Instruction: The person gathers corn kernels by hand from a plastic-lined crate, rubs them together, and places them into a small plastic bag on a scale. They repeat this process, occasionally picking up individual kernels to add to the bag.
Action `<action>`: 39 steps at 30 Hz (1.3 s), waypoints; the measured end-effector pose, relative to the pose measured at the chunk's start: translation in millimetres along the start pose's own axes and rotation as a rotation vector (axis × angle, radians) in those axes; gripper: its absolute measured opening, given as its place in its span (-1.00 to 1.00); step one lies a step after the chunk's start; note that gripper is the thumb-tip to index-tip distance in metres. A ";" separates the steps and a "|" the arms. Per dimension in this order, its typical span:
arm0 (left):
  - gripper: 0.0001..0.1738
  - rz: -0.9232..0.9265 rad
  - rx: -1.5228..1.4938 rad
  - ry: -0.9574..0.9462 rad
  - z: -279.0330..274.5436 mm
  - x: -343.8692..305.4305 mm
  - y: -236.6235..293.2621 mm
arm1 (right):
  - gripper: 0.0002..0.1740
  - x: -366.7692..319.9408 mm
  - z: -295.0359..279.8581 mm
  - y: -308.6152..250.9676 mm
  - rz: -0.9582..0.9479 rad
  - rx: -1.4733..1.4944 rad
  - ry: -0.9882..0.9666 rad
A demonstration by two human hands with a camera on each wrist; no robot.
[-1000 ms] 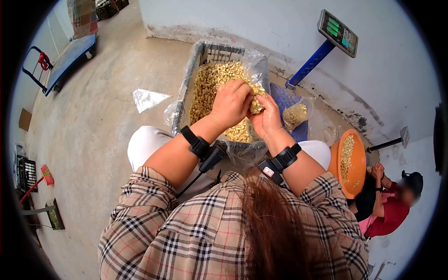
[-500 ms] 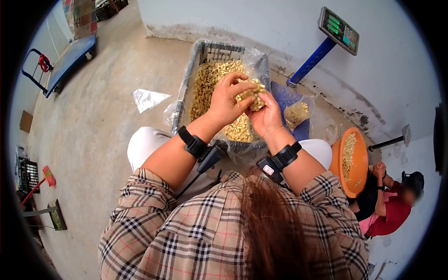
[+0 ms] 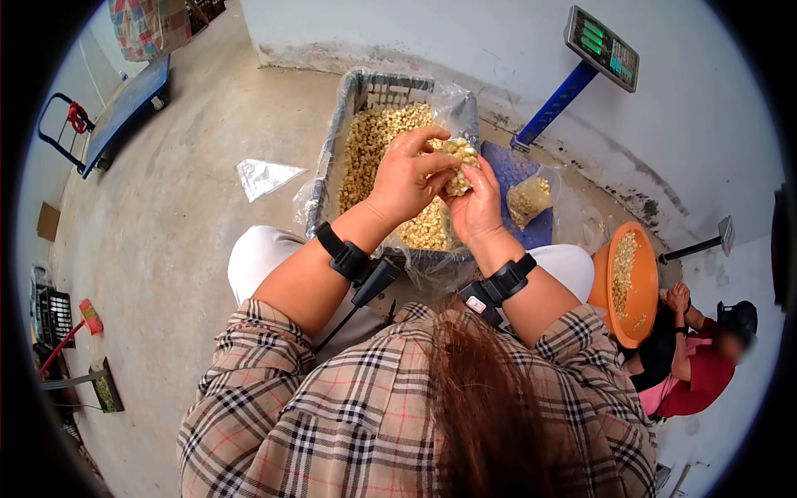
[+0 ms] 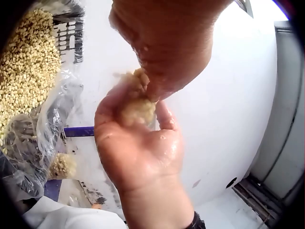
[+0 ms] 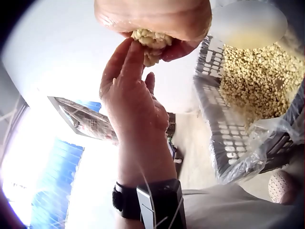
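My right hand [image 3: 481,199] cups a handful of pale yellow corn kernels [image 3: 458,151], palm turned up and thumb lying along the clump. Facing it, my left hand [image 3: 407,170] has its back to the head camera and its fingers reach over to the kernels. The right wrist view shows left fingertips [image 5: 135,45] right at the clump, fairly straight, with the thumb apart below. Both hands are above a grey plastic crate [image 3: 328,149] lined with clear film and heaped with loose kernels [image 3: 374,137]. The left wrist view hides the left fingertips behind that hand.
A clear bag of kernels [image 3: 529,199] stands on the blue scale platform [image 3: 502,170], below a display on a post [image 3: 602,50]. At right, another person [image 3: 693,373] sits by an orange basin [image 3: 602,278]. Clear film [image 3: 266,177] lies on the floor; a blue cart [image 3: 129,112] stands left.
My left hand's fingers have lifted and spread away from the clump, where they were closer together over it. The right hand keeps its handful, now tilted a little more upward.
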State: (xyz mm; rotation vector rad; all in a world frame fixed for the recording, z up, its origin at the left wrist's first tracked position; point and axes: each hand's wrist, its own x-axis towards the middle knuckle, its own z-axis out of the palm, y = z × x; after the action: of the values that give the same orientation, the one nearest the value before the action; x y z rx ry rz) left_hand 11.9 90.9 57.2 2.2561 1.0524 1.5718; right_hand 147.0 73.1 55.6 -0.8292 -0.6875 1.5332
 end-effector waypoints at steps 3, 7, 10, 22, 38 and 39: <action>-0.70 0.006 0.006 -0.002 -0.8 0.0 3.3 | -0.57 -1.4 0.6 2.2 -0.029 -0.049 0.032; -0.75 -0.025 -0.003 -0.006 1.1 1.3 3.5 | -0.57 -0.2 3.5 2.2 -0.037 -0.072 0.087; -0.79 -0.036 -0.005 -0.017 0.5 0.5 4.5 | -0.55 -1.8 4.1 4.2 -0.058 -0.057 0.069; -0.89 -0.378 -0.490 0.034 6.8 -0.5 -3.0 | -0.64 7.8 -2.7 7.2 0.043 0.160 0.005; -0.85 -1.022 -1.266 0.167 -0.7 2.7 -8.2 | -0.65 12.1 -12.2 7.2 0.060 0.213 0.064; -0.85 -1.022 -1.268 0.167 -0.6 2.6 -8.4 | -0.65 12.5 -13.1 7.8 0.058 0.214 0.061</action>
State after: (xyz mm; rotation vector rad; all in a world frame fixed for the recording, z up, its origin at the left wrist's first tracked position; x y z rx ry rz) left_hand 8.2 98.5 55.0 0.5838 0.6593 1.2757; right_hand 152.8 84.1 40.4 -0.7361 -0.4492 1.5958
